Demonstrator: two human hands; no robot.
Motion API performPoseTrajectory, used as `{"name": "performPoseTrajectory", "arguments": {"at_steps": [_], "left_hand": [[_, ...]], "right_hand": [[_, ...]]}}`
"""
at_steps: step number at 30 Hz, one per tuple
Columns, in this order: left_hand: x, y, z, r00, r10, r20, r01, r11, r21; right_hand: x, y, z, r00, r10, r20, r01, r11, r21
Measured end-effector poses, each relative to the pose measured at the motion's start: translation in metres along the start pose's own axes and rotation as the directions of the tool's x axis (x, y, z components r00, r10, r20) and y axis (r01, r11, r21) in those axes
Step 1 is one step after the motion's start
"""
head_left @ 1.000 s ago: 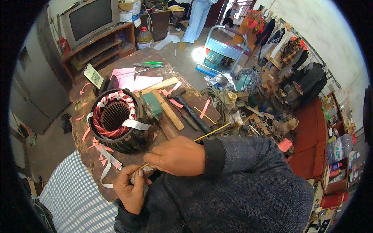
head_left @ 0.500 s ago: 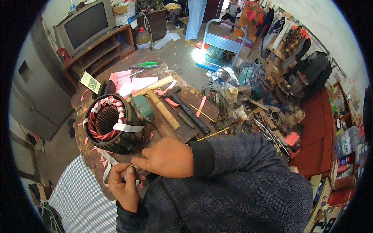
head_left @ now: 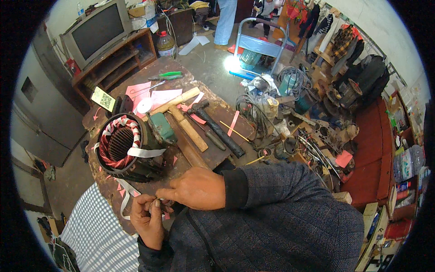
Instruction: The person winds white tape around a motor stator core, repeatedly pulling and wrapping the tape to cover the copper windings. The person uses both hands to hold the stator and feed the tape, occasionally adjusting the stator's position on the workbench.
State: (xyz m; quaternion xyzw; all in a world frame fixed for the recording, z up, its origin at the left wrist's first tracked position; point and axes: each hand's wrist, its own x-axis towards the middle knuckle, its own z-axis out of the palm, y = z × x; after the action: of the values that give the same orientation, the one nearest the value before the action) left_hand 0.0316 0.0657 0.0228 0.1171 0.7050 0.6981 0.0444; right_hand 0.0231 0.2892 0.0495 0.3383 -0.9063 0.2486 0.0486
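Note:
My left hand (head_left: 148, 223) is closed, thumb and fingertips pinched together at the table's near edge. My right hand (head_left: 195, 188) meets it there, fingers curled, its fingertips against the left ones. Whatever lies between them is too small and covered to make out. A white cloth tape (head_left: 125, 205) loops on the table just beside my left hand; where its end goes is hidden. Beyond the hands stands a motor stator (head_left: 118, 144), its red coil ring partly wrapped in white tape. A loose white tape end (head_left: 147, 153) sticks out from the ring to the right.
On the worn table (head_left: 192, 86) lie a hammer (head_left: 219, 131), a wooden-handled mallet (head_left: 189, 129), green-handled pliers (head_left: 170, 75), scissors (head_left: 145, 90), a tape roll (head_left: 144, 105) and pink paper scraps. Cables and metal parts pile up at right. A checked cloth (head_left: 97, 226) hangs at lower left.
The view has shifted slightly. My two hands stay fingertip to fingertip, with the fingers moved a little. A person in the background has moved nearer the folding trolley.

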Motion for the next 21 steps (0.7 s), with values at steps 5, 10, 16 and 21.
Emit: {"name": "performPoseTrajectory", "arguments": {"at_steps": [5,10,16,21], "left_hand": [[0.000,0.000,-0.002,0.999,-0.044,0.008,0.044,0.999,-0.017],[-0.001,0.004,-0.008,0.999,-0.010,0.033,0.009,0.999,0.045],[-0.002,0.004,-0.015,0.997,0.023,0.075,-0.031,0.993,0.113],[0.001,-0.002,-0.015,0.999,-0.024,0.044,0.025,1.000,-0.005]], "right_hand": [[0.001,-0.001,-0.001,1.000,0.005,-0.001,-0.005,0.999,0.046],[0.003,-0.002,-0.002,1.000,0.023,0.003,-0.024,0.993,0.112],[0.006,0.000,-0.001,0.999,-0.031,0.030,0.027,0.994,0.110],[0.008,-0.001,-0.002,0.999,-0.046,-0.024,0.048,0.996,0.074]]}}
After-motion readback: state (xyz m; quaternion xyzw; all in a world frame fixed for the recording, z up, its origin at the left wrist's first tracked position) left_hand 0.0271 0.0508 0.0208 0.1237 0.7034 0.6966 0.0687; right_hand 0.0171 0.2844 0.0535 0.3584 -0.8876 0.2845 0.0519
